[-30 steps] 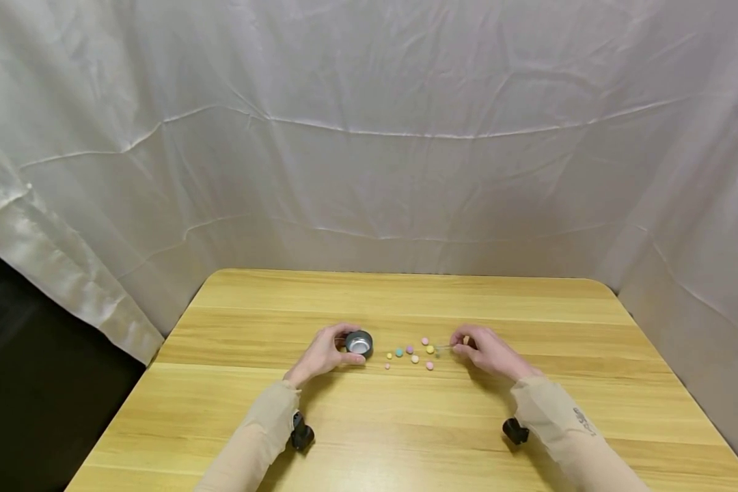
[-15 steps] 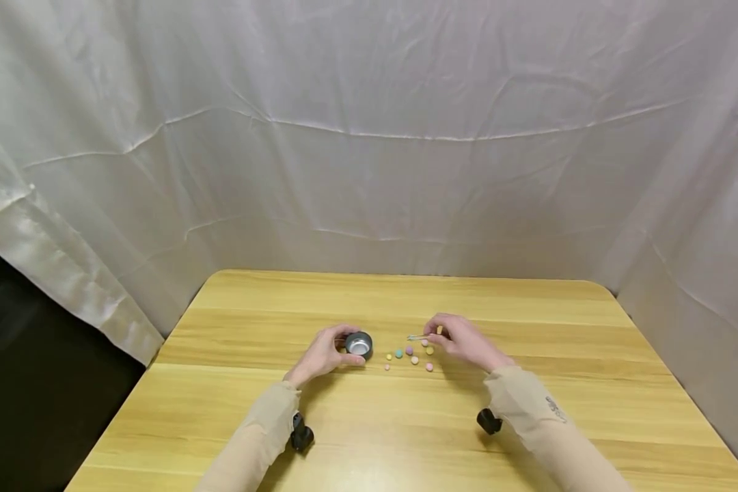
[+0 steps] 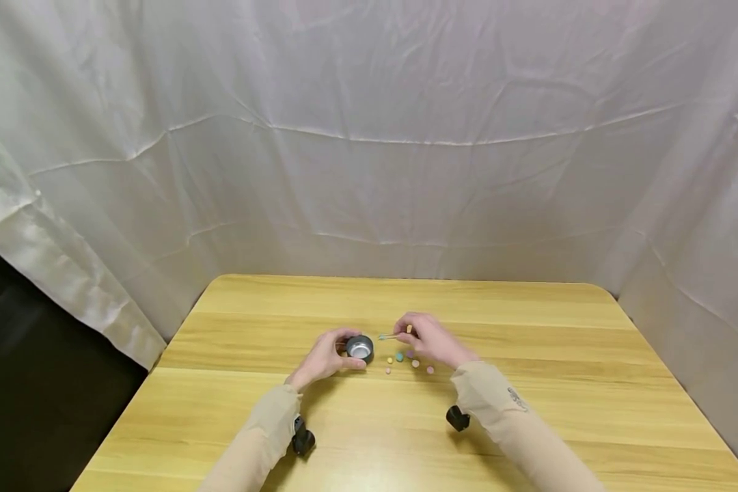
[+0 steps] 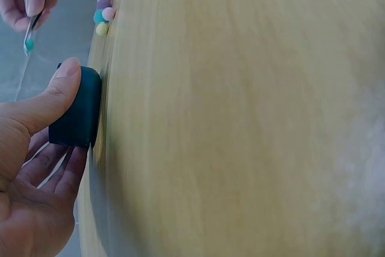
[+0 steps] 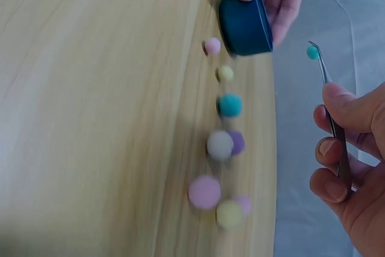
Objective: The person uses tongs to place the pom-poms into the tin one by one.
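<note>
My left hand (image 3: 324, 357) grips a small dark round bowl (image 4: 84, 109) with a silvery inside, thumb on one side and fingers on the other. It stands upright on the table. Between the thumb and fingers of my right hand (image 3: 432, 339) are bent-tip metal tweezers (image 5: 337, 130). Their tips pinch a small green pom-pom (image 5: 312, 52), raised above the table just right of the bowl in the head view. Loose pom-poms lie near the bowl: teal (image 5: 230, 105), yellow (image 5: 226, 73), white (image 5: 220, 145), purple (image 5: 238, 142) and several pink and pale ones.
The wooden table (image 3: 369, 437) carries the loose pom-poms to the right of the bowl. Pale curtains (image 3: 369, 191) hang behind it and at both sides. Something black (image 3: 49, 383) stands beyond the table's left edge. A small black camera (image 3: 303, 439) sits at the left wrist.
My right hand has moved left over the pom-poms, carrying the tweezers and the green pom-pom toward the bowl. The left hand and bowl have stayed in place.
</note>
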### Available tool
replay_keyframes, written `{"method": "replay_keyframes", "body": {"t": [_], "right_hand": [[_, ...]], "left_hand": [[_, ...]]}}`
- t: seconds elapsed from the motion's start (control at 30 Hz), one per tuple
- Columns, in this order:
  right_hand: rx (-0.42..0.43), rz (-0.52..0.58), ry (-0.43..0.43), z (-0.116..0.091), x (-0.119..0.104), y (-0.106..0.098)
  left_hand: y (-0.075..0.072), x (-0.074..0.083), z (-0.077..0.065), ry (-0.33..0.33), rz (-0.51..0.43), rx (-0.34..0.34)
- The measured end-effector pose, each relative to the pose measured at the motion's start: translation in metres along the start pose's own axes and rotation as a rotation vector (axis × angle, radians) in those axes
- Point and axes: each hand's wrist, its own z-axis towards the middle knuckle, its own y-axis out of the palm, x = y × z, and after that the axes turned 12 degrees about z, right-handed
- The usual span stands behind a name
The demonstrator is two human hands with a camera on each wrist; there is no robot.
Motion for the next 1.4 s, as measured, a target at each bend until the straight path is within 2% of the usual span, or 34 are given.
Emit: {"method": "replay_keyframes", "body": {"t": [0.23,0.6,1.03,1.27,1.4], "right_hand": [[0.015,-0.017,-0.039,0.01,-0.003,0.013],[0.01,-0.016,-0.033,0.017,-0.006,0.023],[0.015,-0.009,-0.01,0.02,-0.006,0.028],[0.028,-0.005,-0.018,0.02,-0.005,0.028],[0.03,0.022,-0.023,0.014,-0.004,0.022]], "left_hand": [[0.001,0.001,0.0,0.002,-0.034,0.001],[0.001,0.0,0.001,0.0,0.005,0.007],[0.002,0.001,0.001,-0.041,-0.003,-0.005],[0.002,0.0,0.001,-0.023,0.004,0.005],[0.002,0.001,0.002,-0.027,0.001,0.001]]}}
